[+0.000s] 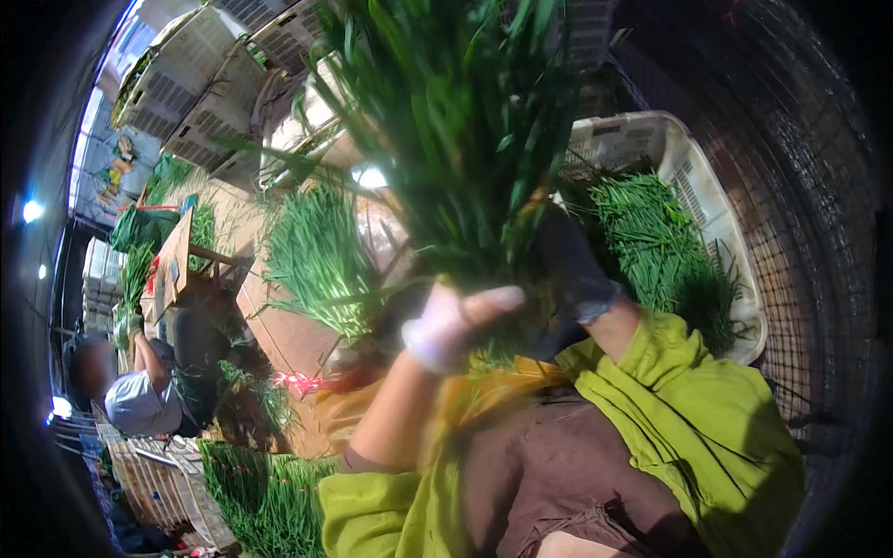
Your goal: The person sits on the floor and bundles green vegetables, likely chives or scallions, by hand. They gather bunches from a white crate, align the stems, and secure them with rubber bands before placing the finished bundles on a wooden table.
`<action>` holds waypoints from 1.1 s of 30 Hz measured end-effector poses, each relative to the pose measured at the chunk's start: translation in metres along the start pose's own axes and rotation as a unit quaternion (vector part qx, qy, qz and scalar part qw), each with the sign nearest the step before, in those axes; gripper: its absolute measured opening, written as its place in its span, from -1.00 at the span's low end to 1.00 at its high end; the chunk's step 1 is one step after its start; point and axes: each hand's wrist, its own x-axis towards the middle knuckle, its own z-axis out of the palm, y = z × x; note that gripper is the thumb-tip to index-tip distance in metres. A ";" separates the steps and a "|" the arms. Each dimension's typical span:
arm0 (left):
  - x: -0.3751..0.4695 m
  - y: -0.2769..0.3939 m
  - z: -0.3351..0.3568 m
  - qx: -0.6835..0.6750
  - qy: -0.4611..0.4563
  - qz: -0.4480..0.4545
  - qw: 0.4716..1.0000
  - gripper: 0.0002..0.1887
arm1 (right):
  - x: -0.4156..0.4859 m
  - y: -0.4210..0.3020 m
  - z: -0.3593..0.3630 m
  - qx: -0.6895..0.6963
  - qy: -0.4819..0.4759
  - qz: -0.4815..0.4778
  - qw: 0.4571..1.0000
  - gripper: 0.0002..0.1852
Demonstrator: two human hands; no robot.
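Observation:
A large bunch of long flat-leaved greens, which look like garlic chives (453, 139), rises in front of me, blurred by motion. My left hand (450, 324), in a pale glove, grips the bunch near its lower end, its thumb lying across the front. On the right side of the bunch is my right hand (568, 254) in a dark glove; leaves hide its fingers, so its grip is unclear. Left of the held bunch, a loose pile of the same greens (317, 258) lies on a brown tabletop (279, 335), pale stem ends towards me.
To my right stands a white plastic crate (750, 307) with greens (649, 244) inside. More white crates (202, 84) are stacked at upper left. Bundled greens (265, 495) lie at lower left. Another person (143, 397) sits at left, holding greens (132, 279) beside a small wooden table (174, 258).

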 end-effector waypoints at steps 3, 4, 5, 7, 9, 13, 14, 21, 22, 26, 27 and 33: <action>0.022 -0.067 -0.098 0.007 0.102 0.019 0.995 -0.49 | 0.046 0.113 0.006 -0.030 -0.013 0.136 0.990 -0.73; 0.028 -0.091 -0.115 0.014 0.194 -0.065 0.979 -0.47 | 0.056 0.147 0.007 0.014 0.026 0.236 0.971 -0.72; 0.024 -0.110 -0.126 0.008 0.235 -0.110 0.966 -0.47 | 0.059 0.162 0.019 0.091 0.093 0.411 0.902 -0.71; 0.018 -0.138 -0.138 -0.011 0.253 -0.155 0.955 -0.46 | 0.058 0.219 0.012 0.084 0.068 0.360 0.927 -0.64; 0.003 -0.165 -0.171 -0.022 0.252 -0.149 0.956 -0.38 | 0.052 0.227 0.020 0.141 0.000 0.348 0.927 -0.63; -0.013 -0.167 -0.177 -0.130 0.299 -0.137 0.935 -0.54 | 0.059 0.226 0.008 0.256 -0.087 0.411 0.871 -0.57; -0.016 -0.187 -0.195 -0.138 0.283 -0.129 0.940 -0.53 | 0.061 0.216 0.013 0.281 -0.074 0.423 0.858 -0.54; -0.030 -0.197 -0.193 -0.173 0.296 -0.151 0.927 -0.53 | 0.095 0.189 0.006 0.340 -0.046 0.376 0.861 -0.44; -0.033 -0.197 -0.193 -0.163 0.301 -0.160 0.926 -0.54 | 0.101 0.193 0.006 0.330 -0.064 0.365 0.868 -0.41; -0.028 -0.182 -0.173 -0.106 0.280 -0.154 0.942 -0.57 | 0.110 0.247 0.007 0.234 0.006 0.365 0.901 -0.61; -0.028 -0.179 -0.166 -0.096 0.271 -0.157 0.945 -0.58 | 0.108 0.250 0.015 0.155 0.043 0.377 0.912 -0.65; -0.013 -0.188 -0.120 -0.166 0.236 -0.115 0.951 -0.46 | 0.092 0.287 0.006 0.450 0.109 0.378 0.802 -0.64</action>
